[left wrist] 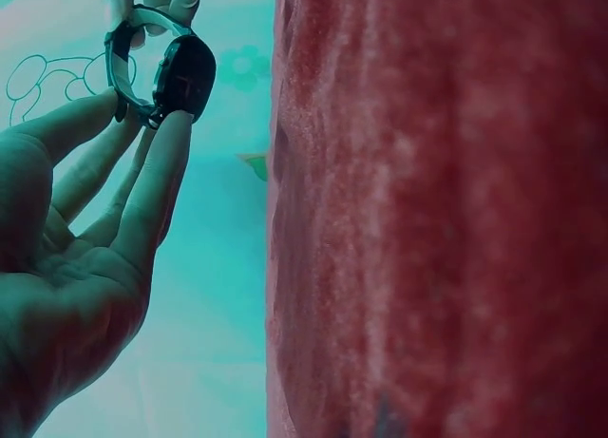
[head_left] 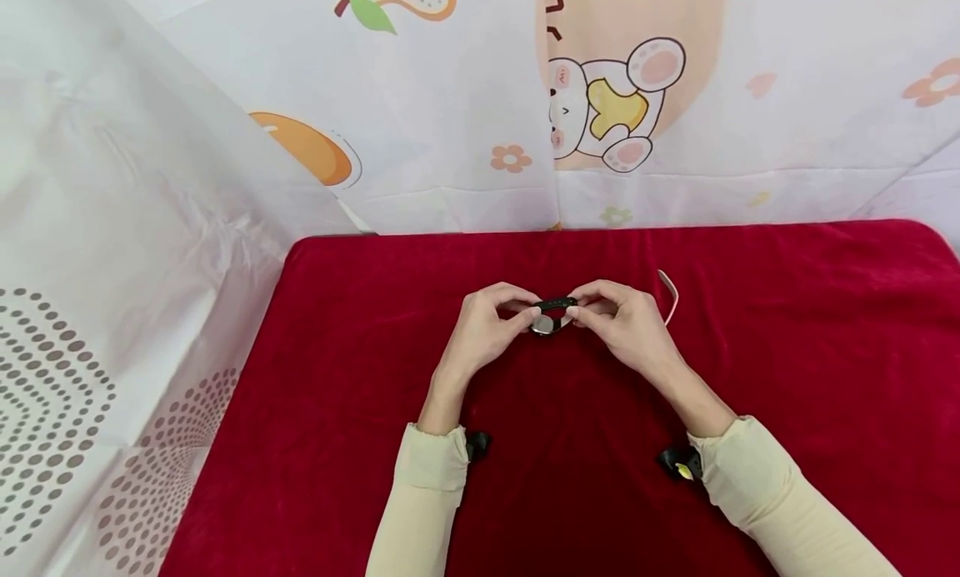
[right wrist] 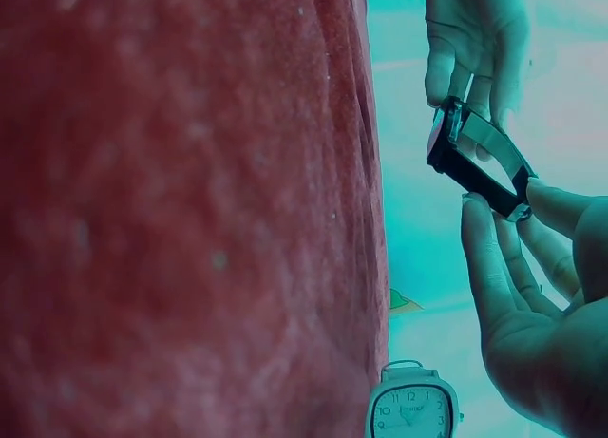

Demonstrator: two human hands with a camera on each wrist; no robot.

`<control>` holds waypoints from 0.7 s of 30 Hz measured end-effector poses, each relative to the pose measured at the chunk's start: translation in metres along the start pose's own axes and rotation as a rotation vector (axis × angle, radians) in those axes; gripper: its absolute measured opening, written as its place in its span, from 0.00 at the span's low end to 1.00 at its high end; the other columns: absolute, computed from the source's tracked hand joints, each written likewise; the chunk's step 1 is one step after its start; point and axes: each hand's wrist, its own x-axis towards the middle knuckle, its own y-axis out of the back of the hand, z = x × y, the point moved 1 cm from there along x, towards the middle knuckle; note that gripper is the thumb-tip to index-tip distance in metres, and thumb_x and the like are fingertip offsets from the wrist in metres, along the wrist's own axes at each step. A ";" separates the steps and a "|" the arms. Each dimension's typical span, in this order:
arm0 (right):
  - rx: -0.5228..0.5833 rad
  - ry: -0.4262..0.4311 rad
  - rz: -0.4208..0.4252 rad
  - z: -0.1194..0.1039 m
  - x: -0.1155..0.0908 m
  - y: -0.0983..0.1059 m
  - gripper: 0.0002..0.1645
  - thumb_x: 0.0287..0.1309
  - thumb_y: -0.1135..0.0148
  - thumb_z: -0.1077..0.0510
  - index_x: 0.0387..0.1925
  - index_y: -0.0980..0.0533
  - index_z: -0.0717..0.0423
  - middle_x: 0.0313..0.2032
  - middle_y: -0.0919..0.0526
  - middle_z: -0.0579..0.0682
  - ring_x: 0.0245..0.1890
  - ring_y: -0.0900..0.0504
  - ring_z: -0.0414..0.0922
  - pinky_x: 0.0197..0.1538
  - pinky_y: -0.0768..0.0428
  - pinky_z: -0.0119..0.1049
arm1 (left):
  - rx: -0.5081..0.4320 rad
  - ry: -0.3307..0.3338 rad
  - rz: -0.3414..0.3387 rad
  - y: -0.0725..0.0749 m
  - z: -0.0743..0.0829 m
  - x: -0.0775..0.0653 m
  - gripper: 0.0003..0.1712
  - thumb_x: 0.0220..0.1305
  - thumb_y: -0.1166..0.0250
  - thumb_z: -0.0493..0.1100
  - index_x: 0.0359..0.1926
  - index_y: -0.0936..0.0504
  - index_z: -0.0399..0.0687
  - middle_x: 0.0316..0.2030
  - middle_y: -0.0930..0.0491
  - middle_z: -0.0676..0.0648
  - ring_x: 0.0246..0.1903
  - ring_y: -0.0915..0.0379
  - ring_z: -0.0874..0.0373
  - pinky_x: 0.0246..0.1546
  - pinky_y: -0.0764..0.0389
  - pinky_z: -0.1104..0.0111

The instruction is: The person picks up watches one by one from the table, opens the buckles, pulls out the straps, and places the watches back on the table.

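A wristwatch [head_left: 543, 324] with a black strap is held up between both hands, its strap bent round into a loop. My left hand [head_left: 483, 327] pinches it on the left; in the left wrist view the thumb of the left hand [left wrist: 95, 276] meets the strap and a finger touches the dark case [left wrist: 187, 75]. On the other side my right hand [head_left: 630, 323] pinches the strap. In the right wrist view, the right hand's [right wrist: 551, 305] thumb and fingers are at the strap's lower end [right wrist: 518, 210]. Whether the buckle is fastened cannot be made out.
A second wristwatch [right wrist: 411, 409] with a squarish pale case stands beyond the right hand; its light strap [head_left: 671, 293] shows behind that hand. Red velvet cloth [head_left: 360, 352] covers the table. A printed white curtain [head_left: 420, 102] hangs behind and at the left.
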 end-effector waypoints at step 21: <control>-0.027 -0.015 -0.027 0.004 0.000 -0.001 0.09 0.58 0.30 0.64 0.41 0.17 0.57 0.33 0.13 0.51 0.30 0.13 0.41 0.35 0.17 0.27 | -0.044 0.033 -0.029 -0.002 0.000 0.000 0.06 0.62 0.29 0.37 0.41 0.12 0.44 0.34 0.14 0.49 0.29 0.16 0.54 0.28 0.15 0.69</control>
